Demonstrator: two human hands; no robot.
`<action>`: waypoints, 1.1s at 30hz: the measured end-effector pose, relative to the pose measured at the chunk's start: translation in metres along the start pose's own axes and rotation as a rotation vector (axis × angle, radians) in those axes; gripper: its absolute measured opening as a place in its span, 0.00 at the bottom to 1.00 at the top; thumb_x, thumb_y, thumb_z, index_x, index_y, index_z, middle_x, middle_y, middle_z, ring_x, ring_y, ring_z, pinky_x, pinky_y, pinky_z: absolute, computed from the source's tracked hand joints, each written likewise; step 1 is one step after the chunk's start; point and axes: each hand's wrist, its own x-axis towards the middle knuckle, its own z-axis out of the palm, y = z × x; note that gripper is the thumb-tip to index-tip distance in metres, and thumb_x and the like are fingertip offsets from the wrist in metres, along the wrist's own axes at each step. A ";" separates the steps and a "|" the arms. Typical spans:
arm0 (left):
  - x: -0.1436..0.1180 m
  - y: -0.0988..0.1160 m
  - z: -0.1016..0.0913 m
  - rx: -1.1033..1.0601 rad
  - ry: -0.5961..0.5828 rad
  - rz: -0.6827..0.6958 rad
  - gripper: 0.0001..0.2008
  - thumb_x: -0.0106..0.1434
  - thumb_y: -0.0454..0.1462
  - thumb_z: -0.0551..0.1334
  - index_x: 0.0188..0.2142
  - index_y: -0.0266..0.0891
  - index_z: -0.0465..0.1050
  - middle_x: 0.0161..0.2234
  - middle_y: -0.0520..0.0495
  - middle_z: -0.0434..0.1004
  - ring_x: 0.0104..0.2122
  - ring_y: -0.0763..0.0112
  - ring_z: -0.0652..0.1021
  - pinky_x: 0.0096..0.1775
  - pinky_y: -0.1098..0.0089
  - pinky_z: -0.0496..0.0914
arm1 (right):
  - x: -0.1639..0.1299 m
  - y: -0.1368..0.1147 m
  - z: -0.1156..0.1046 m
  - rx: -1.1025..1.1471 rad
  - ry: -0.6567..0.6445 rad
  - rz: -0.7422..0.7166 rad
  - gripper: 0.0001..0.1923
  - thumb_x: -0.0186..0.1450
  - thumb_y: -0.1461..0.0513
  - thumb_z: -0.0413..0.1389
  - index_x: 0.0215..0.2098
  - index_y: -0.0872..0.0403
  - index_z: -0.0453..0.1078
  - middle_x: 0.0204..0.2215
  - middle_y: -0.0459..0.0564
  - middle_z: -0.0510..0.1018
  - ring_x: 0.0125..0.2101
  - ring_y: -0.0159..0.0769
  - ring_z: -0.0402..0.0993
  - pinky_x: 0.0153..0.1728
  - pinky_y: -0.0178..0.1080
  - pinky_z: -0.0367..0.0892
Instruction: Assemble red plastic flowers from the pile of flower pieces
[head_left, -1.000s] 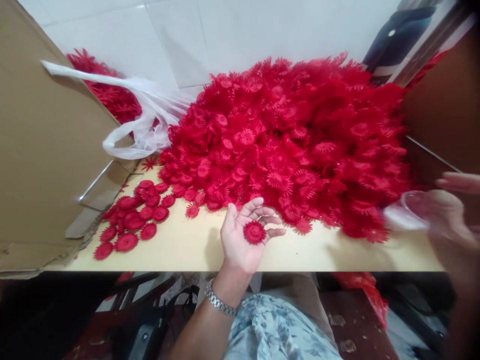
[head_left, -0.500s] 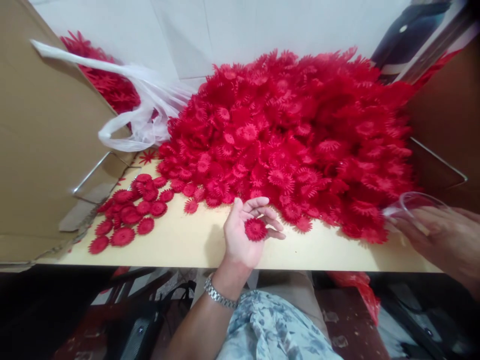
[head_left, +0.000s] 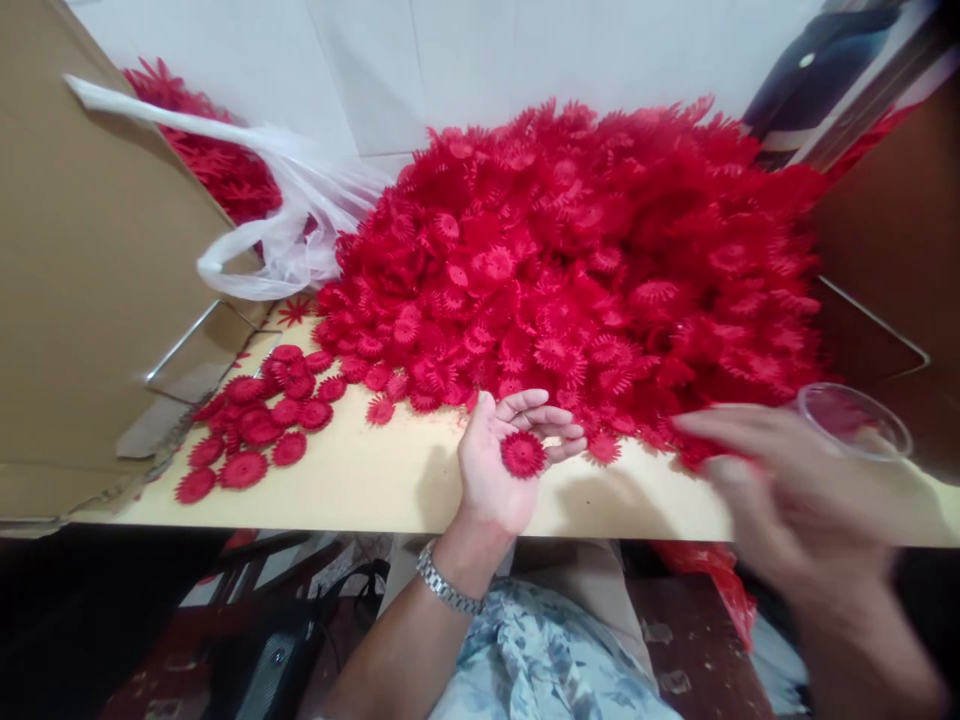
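Red plastic flower disc (head_left: 523, 453) in spread left hand (head_left: 501, 462) | blurred right hand (head_left: 780, 485), grip unclear, has swung in beside clear plastic cup (head_left: 853, 420).

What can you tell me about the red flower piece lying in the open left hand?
The red flower piece is a small round disc with a fringe of short, thin petals around a denser centre; it looks like moulded plastic. It lies flat, face up, on the palm and fingers of the left hand, which is open with the palm up and fingers loosely curled. The hand sits over the front edge of the pale table, just in front of the big red heap of similar pieces. Only the hand touches it.
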 end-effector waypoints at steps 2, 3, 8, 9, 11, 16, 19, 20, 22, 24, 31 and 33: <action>0.000 -0.003 0.003 0.007 0.020 0.003 0.25 0.65 0.48 0.45 0.32 0.33 0.73 0.28 0.38 0.79 0.30 0.59 0.79 0.39 0.57 0.71 | 0.008 -0.032 0.033 0.165 -0.190 -0.181 0.23 0.61 0.64 0.53 0.55 0.52 0.65 0.42 0.56 0.78 0.44 0.44 0.73 0.46 0.51 0.67; 0.000 -0.004 0.004 0.013 0.034 0.010 0.25 0.65 0.49 0.45 0.32 0.33 0.73 0.29 0.38 0.79 0.31 0.59 0.80 0.40 0.58 0.71 | 0.010 -0.044 0.048 0.182 -0.241 -0.227 0.24 0.62 0.64 0.52 0.57 0.53 0.62 0.45 0.55 0.77 0.47 0.44 0.71 0.49 0.52 0.65; 0.001 -0.002 0.001 0.061 0.095 0.054 0.23 0.65 0.49 0.48 0.30 0.35 0.72 0.26 0.41 0.79 0.29 0.61 0.80 0.39 0.59 0.71 | 0.000 -0.062 0.078 0.221 -0.332 -0.227 0.25 0.64 0.63 0.49 0.59 0.57 0.59 0.53 0.56 0.71 0.58 0.45 0.60 0.59 0.56 0.52; 0.001 -0.001 0.000 0.065 0.097 0.057 0.23 0.66 0.48 0.48 0.30 0.34 0.73 0.25 0.41 0.79 0.28 0.62 0.80 0.39 0.59 0.71 | -0.003 -0.061 0.077 0.241 -0.335 -0.233 0.26 0.63 0.63 0.49 0.60 0.57 0.58 0.54 0.56 0.70 0.59 0.44 0.58 0.60 0.56 0.50; 0.002 0.002 -0.002 0.065 0.098 0.055 0.25 0.66 0.49 0.47 0.29 0.34 0.73 0.22 0.41 0.78 0.27 0.62 0.80 0.38 0.61 0.71 | -0.007 -0.058 0.072 0.257 -0.337 -0.251 0.27 0.63 0.64 0.49 0.61 0.57 0.56 0.54 0.55 0.70 0.60 0.44 0.55 0.61 0.57 0.47; 0.002 0.004 -0.001 0.065 0.112 0.103 0.26 0.66 0.49 0.46 0.27 0.33 0.73 0.19 0.42 0.77 0.28 0.60 0.80 0.39 0.60 0.71 | -0.007 -0.049 0.067 0.197 -0.294 -0.278 0.24 0.62 0.64 0.52 0.57 0.54 0.62 0.50 0.51 0.74 0.59 0.44 0.57 0.61 0.56 0.48; 0.000 0.001 -0.001 0.076 0.109 0.099 0.26 0.66 0.49 0.46 0.28 0.33 0.73 0.23 0.40 0.79 0.30 0.60 0.80 0.39 0.60 0.72 | -0.005 -0.049 0.072 0.091 -0.279 -0.234 0.23 0.62 0.61 0.53 0.56 0.54 0.63 0.52 0.51 0.73 0.57 0.44 0.59 0.61 0.54 0.45; 0.000 -0.001 -0.002 0.070 0.105 0.091 0.26 0.66 0.49 0.46 0.29 0.33 0.73 0.25 0.40 0.79 0.30 0.61 0.80 0.40 0.61 0.72 | -0.005 -0.051 0.074 0.074 -0.276 -0.210 0.24 0.62 0.60 0.53 0.57 0.54 0.62 0.53 0.52 0.72 0.57 0.44 0.60 0.61 0.54 0.45; -0.001 -0.005 -0.003 0.042 0.091 0.074 0.24 0.66 0.48 0.48 0.30 0.33 0.73 0.27 0.41 0.79 0.31 0.62 0.80 0.41 0.60 0.72 | -0.006 -0.056 0.079 0.094 -0.282 -0.179 0.27 0.62 0.58 0.52 0.59 0.55 0.59 0.55 0.54 0.70 0.58 0.46 0.58 0.61 0.56 0.44; -0.001 -0.007 -0.006 0.014 0.073 0.065 0.23 0.66 0.48 0.49 0.31 0.34 0.73 0.26 0.43 0.79 0.30 0.63 0.80 0.41 0.59 0.72 | -0.009 -0.063 0.081 0.170 -0.305 -0.171 0.28 0.63 0.57 0.50 0.60 0.56 0.56 0.56 0.55 0.68 0.59 0.47 0.57 0.61 0.58 0.41; -0.002 0.001 -0.010 0.056 0.138 0.170 0.21 0.64 0.48 0.53 0.28 0.33 0.74 0.23 0.43 0.78 0.27 0.65 0.79 0.41 0.59 0.72 | 0.006 -0.065 0.068 0.568 -0.219 -0.029 0.19 0.65 0.63 0.48 0.54 0.53 0.64 0.45 0.53 0.76 0.52 0.42 0.67 0.55 0.52 0.59; -0.004 -0.001 -0.007 0.115 0.144 0.246 0.21 0.64 0.48 0.54 0.31 0.33 0.75 0.28 0.41 0.80 0.33 0.61 0.80 0.45 0.59 0.70 | 0.020 -0.064 0.073 0.598 -0.088 0.130 0.17 0.67 0.63 0.45 0.53 0.50 0.66 0.45 0.52 0.75 0.49 0.39 0.69 0.51 0.48 0.65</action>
